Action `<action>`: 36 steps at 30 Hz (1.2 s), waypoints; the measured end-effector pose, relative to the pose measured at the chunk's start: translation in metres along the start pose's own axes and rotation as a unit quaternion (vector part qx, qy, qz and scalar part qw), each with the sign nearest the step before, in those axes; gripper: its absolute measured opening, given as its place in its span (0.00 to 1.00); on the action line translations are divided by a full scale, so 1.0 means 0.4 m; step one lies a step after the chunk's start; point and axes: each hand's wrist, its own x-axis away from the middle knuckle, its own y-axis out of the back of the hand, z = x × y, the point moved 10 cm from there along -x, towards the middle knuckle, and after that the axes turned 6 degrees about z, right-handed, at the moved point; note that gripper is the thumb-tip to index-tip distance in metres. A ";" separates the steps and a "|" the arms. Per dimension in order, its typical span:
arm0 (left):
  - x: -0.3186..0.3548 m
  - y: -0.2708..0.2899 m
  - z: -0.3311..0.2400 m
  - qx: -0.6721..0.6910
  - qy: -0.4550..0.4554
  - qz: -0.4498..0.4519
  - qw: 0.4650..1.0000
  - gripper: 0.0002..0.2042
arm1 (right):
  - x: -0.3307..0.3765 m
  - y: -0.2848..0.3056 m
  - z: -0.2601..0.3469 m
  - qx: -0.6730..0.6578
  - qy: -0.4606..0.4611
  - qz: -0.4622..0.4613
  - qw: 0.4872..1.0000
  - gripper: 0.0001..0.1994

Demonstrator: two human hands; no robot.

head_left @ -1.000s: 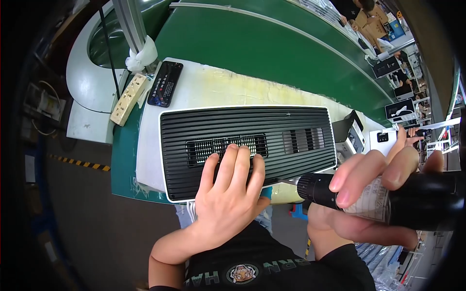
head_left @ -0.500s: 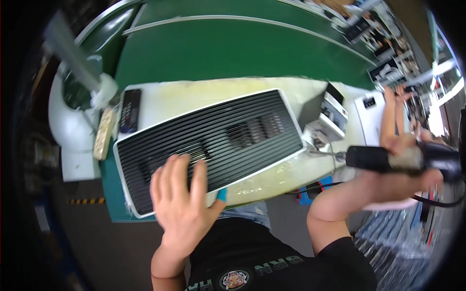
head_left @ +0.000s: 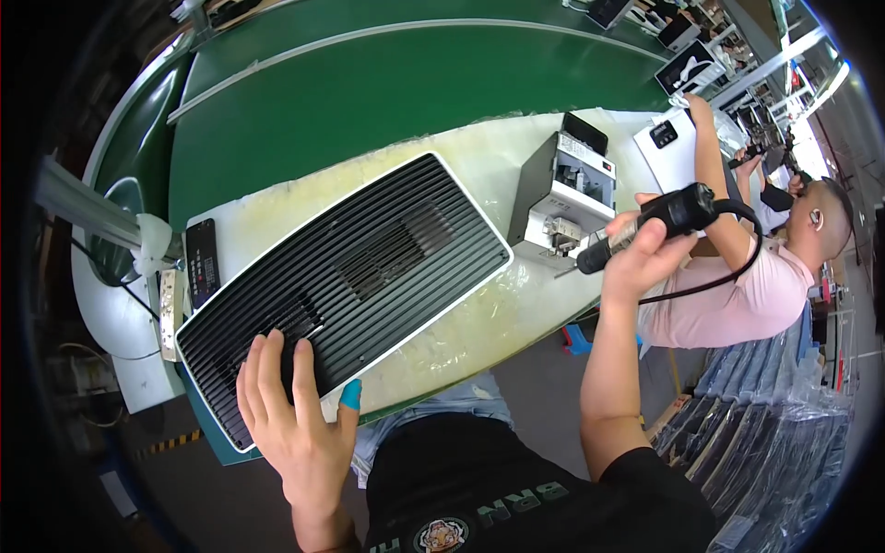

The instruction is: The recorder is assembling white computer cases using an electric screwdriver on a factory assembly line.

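Observation:
A dark slatted panel with a pale rim (head_left: 369,318) lies at a slant on the padded worktop. My left hand (head_left: 300,429) rests on its near left part with fingers spread; a blue cover sits on the thumb. In my right hand (head_left: 645,263) is a black corded electric screwdriver (head_left: 678,214), gripped around its body. Its thin bit points left, close to the front of a small box-shaped screw feeder (head_left: 562,198). I cannot tell whether the bit touches the feeder or holds a screw.
A black multi-button device (head_left: 202,263) and a pale perforated strip (head_left: 169,313) lie left of the panel, near a metal post (head_left: 101,207). Beyond runs a green conveyor belt (head_left: 396,83). A person in pink (head_left: 747,300) works at the right, by wrapped stacked parts (head_left: 756,442).
My right hand has brought the screwdriver leftward to the screw feeder, its bit now pointing at the feeder's front. The view has shifted; my left hand stays on the panel.

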 end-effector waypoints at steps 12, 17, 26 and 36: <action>0.156 0.013 0.296 0.351 0.004 -0.037 0.936 0.29 | -0.071 -0.270 0.531 -0.502 0.085 0.443 0.738 0.37; 0.172 -0.003 0.301 0.403 -0.038 -0.094 0.910 0.40 | 0.042 -0.410 0.750 -0.541 0.079 0.433 0.717 0.34; 0.178 0.025 0.314 0.416 -0.028 -0.122 0.901 0.48 | 0.180 -0.618 0.952 -0.600 0.093 0.465 0.644 0.44; 0.189 0.016 0.315 0.436 -0.028 -0.118 0.892 0.48 | 0.260 -0.665 0.941 -0.526 0.017 0.474 0.706 0.49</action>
